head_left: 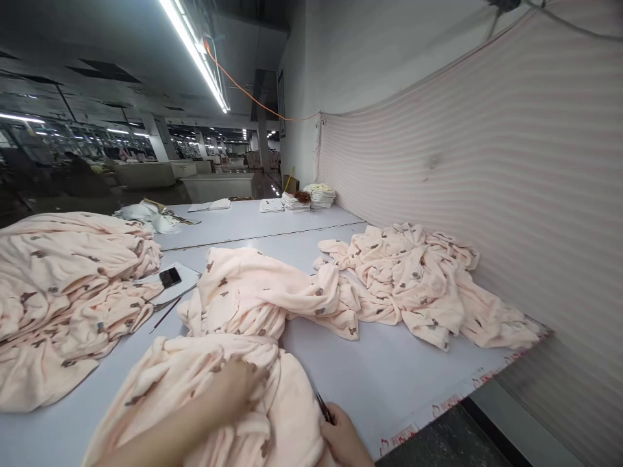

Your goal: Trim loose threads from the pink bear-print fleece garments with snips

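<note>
A pale pink plush garment with small brown printed figures lies bunched in front of me. My left hand reaches over it and touches the cloth. Motion smears its fingers, so their grip is unclear. At the garment's right edge, my right hand is closed round dark thread snips, the pointed end facing up and left. Just beyond lies another crumpled piece of the same pink fabric, touching the front one.
Big heaps of matching garments lie at left and right. Papers with a phone and a thin pen-like stick sit between. Stacked white cloths stand far back. A striped curtain borders the table's right side.
</note>
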A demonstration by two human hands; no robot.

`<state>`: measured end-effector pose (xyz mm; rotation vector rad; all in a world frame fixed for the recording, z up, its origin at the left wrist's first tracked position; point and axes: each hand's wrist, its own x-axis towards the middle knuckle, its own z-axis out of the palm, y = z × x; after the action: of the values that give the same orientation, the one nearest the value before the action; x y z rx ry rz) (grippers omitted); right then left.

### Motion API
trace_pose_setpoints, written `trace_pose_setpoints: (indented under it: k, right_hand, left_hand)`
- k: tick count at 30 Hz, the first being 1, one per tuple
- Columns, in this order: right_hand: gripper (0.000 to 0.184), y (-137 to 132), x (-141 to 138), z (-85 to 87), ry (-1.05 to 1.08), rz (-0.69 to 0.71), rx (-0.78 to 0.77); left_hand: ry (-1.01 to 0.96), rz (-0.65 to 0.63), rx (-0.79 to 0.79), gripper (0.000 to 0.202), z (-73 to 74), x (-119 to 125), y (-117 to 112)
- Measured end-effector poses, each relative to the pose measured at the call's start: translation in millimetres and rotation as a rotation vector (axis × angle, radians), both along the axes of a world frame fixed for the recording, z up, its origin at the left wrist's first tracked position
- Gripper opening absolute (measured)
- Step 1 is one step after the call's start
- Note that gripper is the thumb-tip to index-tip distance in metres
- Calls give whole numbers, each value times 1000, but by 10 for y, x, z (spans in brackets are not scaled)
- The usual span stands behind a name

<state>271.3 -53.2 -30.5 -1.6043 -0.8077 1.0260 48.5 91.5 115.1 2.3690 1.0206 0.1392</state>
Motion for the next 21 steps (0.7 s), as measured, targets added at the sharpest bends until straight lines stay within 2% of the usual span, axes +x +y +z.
trace_pose_setpoints:
  k: [3,6,9,13,17,19,21]
  right_hand:
    - [27,25,-75,173,-78,-48,52]
    - [26,46,-154,356,-145,-109,121]
    - [29,88,-307,478,-140,-89,180]
    - [43,143,-544,449,-190,-195,292]
    - [19,197,-634,331,-293,-219,283]
    - [14,220,-607,317,-322,-264,279]
    - [12,226,-569,342,-370,-313,303]
  left_hand:
    - [16,-116,-4,27,-155,300,-448]
    - [-16,-89,-66,31,-249,501,-627]
    - [-80,-30,-154,12,-268,542,-556]
    - [-256,9,-325,18,-168,412,-370]
    - [-385,69,-382,19,-34,204,-281]
    - [-411,115,-354,19,4,113,-272]
    - [-404,107,-290,20,17,56,-287]
